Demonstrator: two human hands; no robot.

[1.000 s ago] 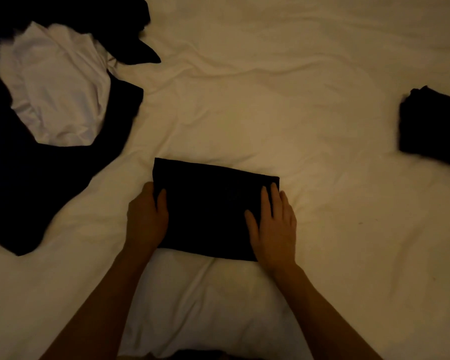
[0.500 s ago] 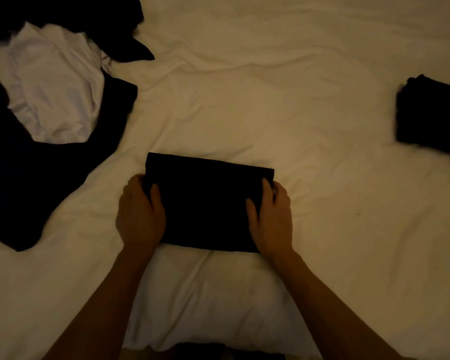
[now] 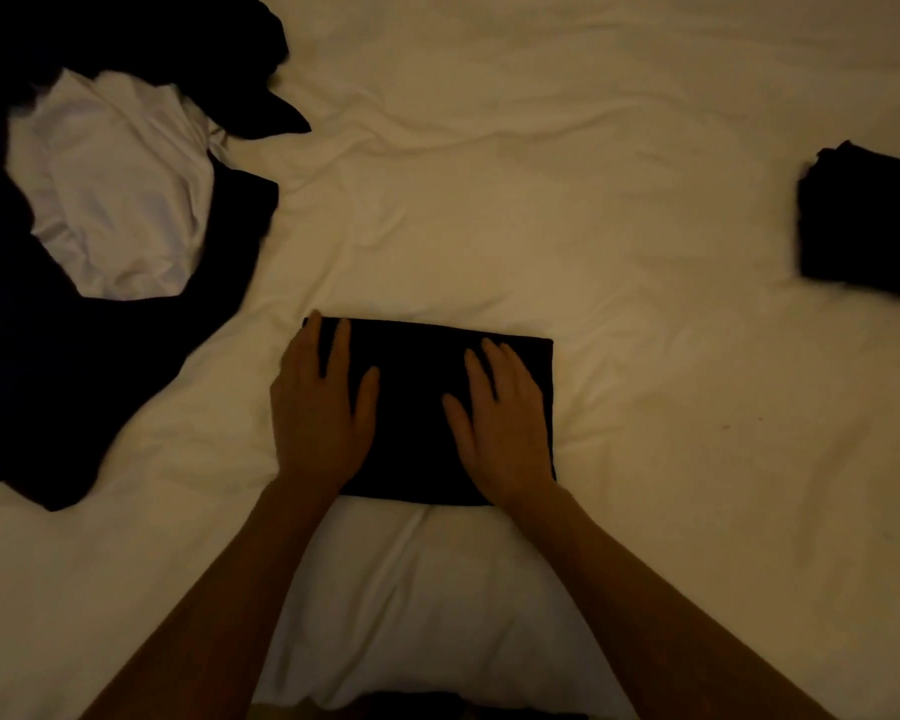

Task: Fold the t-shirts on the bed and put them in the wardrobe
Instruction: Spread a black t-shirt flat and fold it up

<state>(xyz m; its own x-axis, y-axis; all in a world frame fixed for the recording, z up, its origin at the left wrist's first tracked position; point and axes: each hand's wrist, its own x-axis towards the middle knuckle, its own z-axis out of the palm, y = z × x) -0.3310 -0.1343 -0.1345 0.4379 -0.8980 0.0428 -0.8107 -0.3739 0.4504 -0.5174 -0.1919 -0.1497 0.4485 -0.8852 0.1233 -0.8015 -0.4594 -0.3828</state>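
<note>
The folded black t-shirt (image 3: 417,407) lies as a flat rectangle on the white bed (image 3: 541,226), near the middle of the view and just on the far side of a raised hump in the sheet. Both hands now rest flat on top of it. The left hand (image 3: 323,413) covers the shirt's left part, fingers straight and spread, the fingertips reaching its far left corner. The right hand (image 3: 505,423) lies palm down on the right part, fingers straight and slightly apart, its outer edge close to the shirt's right edge. Neither hand grasps anything; both press on the cloth with released, extended fingers.

Half a second ago the hands sat at the two side edges of the shirt, with the left fingers tucked round the left edge and the right hand half off the cloth. Since then both have moved inward and farther up onto the fabric. The shirt itself has kept its place and shape.

At far left a heap of unfolded black clothes (image 3: 74,366) spreads over the bed, with a crumpled white t-shirt (image 3: 115,200) lying on top of it. At the far right edge sits a second folded black garment (image 3: 863,226), well apart from the hands.
</note>
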